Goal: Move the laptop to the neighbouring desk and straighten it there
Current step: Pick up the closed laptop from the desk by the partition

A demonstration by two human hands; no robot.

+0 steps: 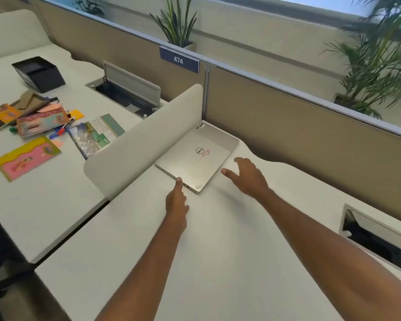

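Observation:
A closed silver laptop (pixel 198 157) with a round logo and stickers lies flat on the white desk (pixel 218 251) in front of me, in the far corner against the low white divider (pixel 144 140). It sits at an angle to the desk's edge. My left hand (pixel 177 205) reaches forward, its fingertips touching the laptop's near edge. My right hand (pixel 248 176) hovers just right of the laptop with fingers spread, holding nothing.
The neighbouring desk (pixel 44 205) on the left holds colourful booklets (pixel 28 157), a spiral calendar (pixel 95 135), pens, a black tray (pixel 38 74) and an open cable hatch (pixel 127 93). A second cable hatch (pixel 377 237) is at my right. Beige partitions and plants stand behind.

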